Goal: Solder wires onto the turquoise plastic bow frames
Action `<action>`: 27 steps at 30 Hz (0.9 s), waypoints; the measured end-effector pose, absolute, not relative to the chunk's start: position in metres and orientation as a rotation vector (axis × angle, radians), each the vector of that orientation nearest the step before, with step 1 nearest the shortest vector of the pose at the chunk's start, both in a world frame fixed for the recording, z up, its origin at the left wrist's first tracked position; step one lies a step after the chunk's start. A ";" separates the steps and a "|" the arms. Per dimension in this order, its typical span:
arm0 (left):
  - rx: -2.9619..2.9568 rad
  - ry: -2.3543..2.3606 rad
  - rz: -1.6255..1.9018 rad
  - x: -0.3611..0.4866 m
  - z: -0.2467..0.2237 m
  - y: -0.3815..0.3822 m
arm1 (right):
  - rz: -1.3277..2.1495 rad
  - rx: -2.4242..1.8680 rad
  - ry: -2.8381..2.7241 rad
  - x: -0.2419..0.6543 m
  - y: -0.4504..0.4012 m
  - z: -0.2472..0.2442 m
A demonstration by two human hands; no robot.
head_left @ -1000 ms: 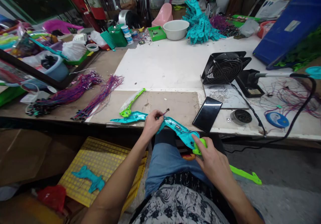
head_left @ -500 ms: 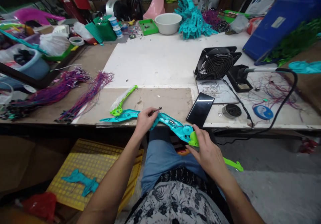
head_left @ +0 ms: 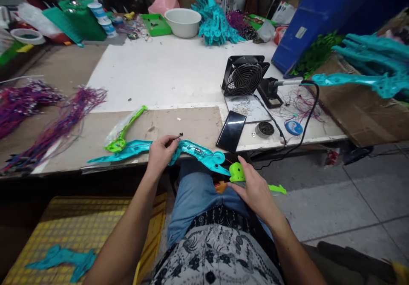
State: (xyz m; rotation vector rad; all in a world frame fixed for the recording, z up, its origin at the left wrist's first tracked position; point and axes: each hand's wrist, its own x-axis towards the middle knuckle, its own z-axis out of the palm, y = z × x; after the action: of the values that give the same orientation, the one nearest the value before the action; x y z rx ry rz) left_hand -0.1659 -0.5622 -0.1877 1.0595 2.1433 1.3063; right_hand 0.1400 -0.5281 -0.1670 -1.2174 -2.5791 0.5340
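A long, curved turquoise plastic shell (head_left: 207, 160) lies along the table's front edge, its right end jutting over my lap. Small electronic parts and thin wires sit inside it. My left hand (head_left: 161, 154) is over the shell's middle, thumb and fingers pinched on a thin wire with a small black end (head_left: 181, 134). In my right hand (head_left: 254, 187) is a bright green plastic piece (head_left: 237, 172), just off the shell's right end. A thin red wire spans the gap between them. A green arm of plastic (head_left: 277, 189) pokes out beyond my right hand.
Left on the table are a bagged green part (head_left: 126, 129) and bundled wires (head_left: 64, 125). To the right stand a phone (head_left: 231, 130), a black fan (head_left: 245, 76), a soldering iron (head_left: 287, 82) in its holder and a round tin (head_left: 264, 129). Turquoise shells (head_left: 377, 63) overhang a carton.
The view has swung to the right. My right hand has drawn the green piece away from the turquoise shell's end, opening a small gap. My left hand keeps its pinch.
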 end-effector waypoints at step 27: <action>1.281 2.216 1.291 -0.163 -0.194 -0.563 | 0.116 -1.091 -2.568 0.126 -0.524 -0.159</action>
State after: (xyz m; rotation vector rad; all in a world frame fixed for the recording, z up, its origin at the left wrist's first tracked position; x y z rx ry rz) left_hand -0.1625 -0.5628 -0.1940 1.2805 2.2159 1.2905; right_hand 0.1264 -0.5242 -0.1589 -1.0912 -2.5681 0.1164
